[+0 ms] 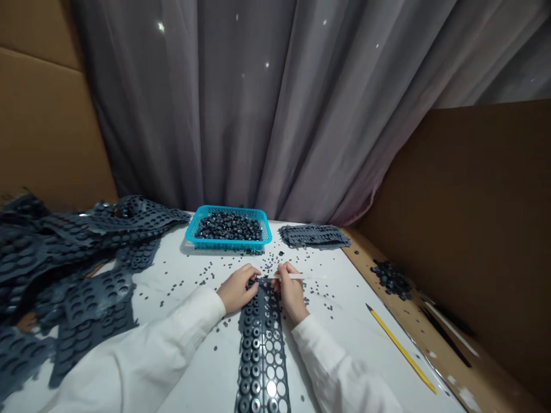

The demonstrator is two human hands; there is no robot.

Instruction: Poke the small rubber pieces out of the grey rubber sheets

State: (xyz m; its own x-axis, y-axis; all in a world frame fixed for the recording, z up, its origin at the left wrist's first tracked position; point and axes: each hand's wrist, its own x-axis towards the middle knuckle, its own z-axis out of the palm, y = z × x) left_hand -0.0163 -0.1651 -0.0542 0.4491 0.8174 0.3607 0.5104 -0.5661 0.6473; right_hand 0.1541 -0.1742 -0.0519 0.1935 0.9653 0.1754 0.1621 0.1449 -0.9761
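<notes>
A long dark rubber sheet [262, 355] with rows of round parts lies on the white table. Its left columns hold ring-shaped pieces, while many cells on the right are open holes. My left hand [239, 288] is closed on the sheet's far end, thumb along its top. Between the fingers of my right hand [291, 292] is a thin white stick [297, 276], held crosswise with one end at the sheet's far edge. The contact at the stick's tip is too small to make out. Small dark discs [269, 261] lie scattered around both hands.
Beyond the hands stands a turquoise basket [228, 244] of small black pieces. Stacked sheets [316, 236] lie right of it, and a heap of rubber sheets [99, 292] covers the left. A yellow pencil-like tool [400, 347] and a dark pile [391, 279] are at right.
</notes>
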